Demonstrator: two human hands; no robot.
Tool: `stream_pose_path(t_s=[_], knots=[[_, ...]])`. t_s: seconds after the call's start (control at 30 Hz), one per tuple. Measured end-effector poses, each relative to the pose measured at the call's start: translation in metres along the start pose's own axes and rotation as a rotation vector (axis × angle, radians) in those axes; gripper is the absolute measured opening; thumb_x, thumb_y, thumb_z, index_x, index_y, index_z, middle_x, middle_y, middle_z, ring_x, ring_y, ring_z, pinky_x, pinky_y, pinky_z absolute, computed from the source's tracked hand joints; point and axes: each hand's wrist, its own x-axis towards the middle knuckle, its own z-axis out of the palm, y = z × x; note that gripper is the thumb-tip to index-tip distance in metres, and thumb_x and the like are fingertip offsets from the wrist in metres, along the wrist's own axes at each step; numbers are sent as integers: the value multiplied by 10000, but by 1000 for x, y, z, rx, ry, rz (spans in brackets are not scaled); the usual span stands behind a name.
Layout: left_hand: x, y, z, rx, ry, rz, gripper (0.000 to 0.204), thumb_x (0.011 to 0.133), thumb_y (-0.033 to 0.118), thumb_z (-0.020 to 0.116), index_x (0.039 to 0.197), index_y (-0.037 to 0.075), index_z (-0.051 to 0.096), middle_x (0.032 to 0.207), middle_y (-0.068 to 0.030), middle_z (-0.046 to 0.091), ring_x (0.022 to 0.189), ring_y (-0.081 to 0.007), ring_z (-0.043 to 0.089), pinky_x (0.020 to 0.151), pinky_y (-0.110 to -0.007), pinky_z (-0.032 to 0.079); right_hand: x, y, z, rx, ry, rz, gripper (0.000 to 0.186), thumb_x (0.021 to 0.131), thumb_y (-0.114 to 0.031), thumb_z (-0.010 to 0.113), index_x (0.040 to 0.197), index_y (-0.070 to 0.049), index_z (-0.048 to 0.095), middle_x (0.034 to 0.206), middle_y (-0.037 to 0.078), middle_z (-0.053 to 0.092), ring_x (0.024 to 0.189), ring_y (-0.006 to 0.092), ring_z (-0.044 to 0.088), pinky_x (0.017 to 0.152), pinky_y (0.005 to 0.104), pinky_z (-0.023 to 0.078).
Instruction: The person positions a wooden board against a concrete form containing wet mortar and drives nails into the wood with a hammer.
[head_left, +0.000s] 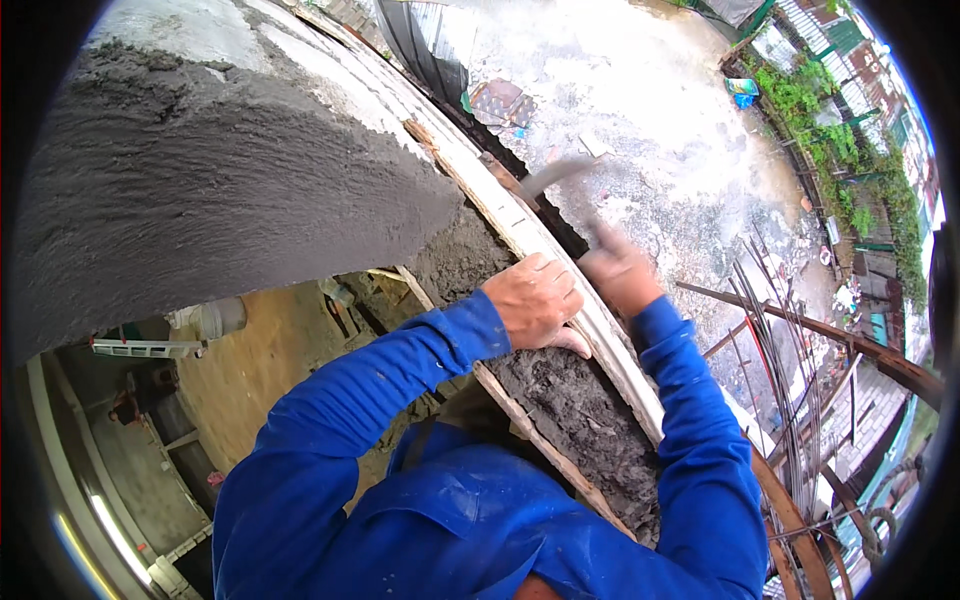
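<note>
My left hand [535, 300] grips a long pale board [495, 195], fingers curled on it and thumb low beside a strip of rough wet mortar [580, 420]. Just beyond the board, my right hand [620, 275] is closed on a motion-blurred tool with a grey head [555, 175]; its exact kind is unclear. A narrow wooden strip [510, 415] borders the mortar on the near side. To the upper left spreads a dark, freshly smoothed cement surface [220, 190].
Far below at upper right lies pale concrete ground [650, 90] with scattered debris and a plant-lined fence [840, 140]. Rusty beams [880, 360] and loose rebar [775, 340] jut up at right. At lower left, an interior level shows a tan floor [250, 380] and a white ladder-like object [145, 348].
</note>
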Motion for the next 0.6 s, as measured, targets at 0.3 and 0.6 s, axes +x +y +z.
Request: stream_pose_path(t_s=[0.3, 0.6], knots=[[-3, 0, 0, -17, -3, -18, 557, 712, 618, 631, 700, 69, 534, 713, -70, 524, 724, -217, 533, 707, -337, 422, 6, -16, -40, 144, 201, 102, 511, 844, -116, 576, 1343, -98, 466, 632, -17, 543, 476, 80, 488, 438, 250, 437], [-3, 0, 4, -8, 15, -11, 554, 704, 613, 641, 740, 71, 534, 717, -68, 516, 723, -220, 530, 711, -332, 423, 4, 1, -23, -164, -67, -23, 578, 833, -173, 594, 1366, -46, 411, 1005, 162, 630, 918, 255, 611, 828, 346, 479]])
